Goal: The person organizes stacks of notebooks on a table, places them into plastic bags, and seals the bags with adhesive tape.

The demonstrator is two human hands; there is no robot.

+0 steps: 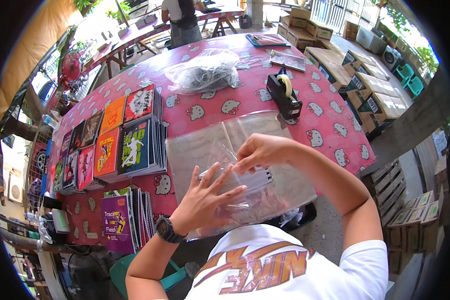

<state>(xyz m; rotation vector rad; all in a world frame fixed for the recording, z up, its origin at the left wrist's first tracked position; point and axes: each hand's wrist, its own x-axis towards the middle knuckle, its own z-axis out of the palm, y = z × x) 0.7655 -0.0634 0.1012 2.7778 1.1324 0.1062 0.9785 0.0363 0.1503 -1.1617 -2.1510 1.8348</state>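
Before me a spiral notebook (pixel 257 181) lies inside a clear plastic bag (pixel 220 150), partly covered by my hands. My left hand (pixel 205 196), with a black watch on its wrist, lies on the bag with its fingers spread. Close to its fingertips, my right hand (pixel 262 151) pinches the bag's plastic between thumb and fingers. Underneath is a wide spread of clear plastic (pixel 190 142) on the table. To the left stand stacks of colourful spiral notebooks (pixel 106 152), and nearer me a row of them led by a purple one (pixel 116 222).
A pink patterned cloth covers the table (pixel 295 135). Beyond my right hand stands a black tape dispenser (pixel 284 97). Crumpled clear plastic (pixel 205 72) sits toward the back. Cardboard boxes (pixel 372 97) are stacked at the right, and a person (pixel 183 22) stands by a farther table.
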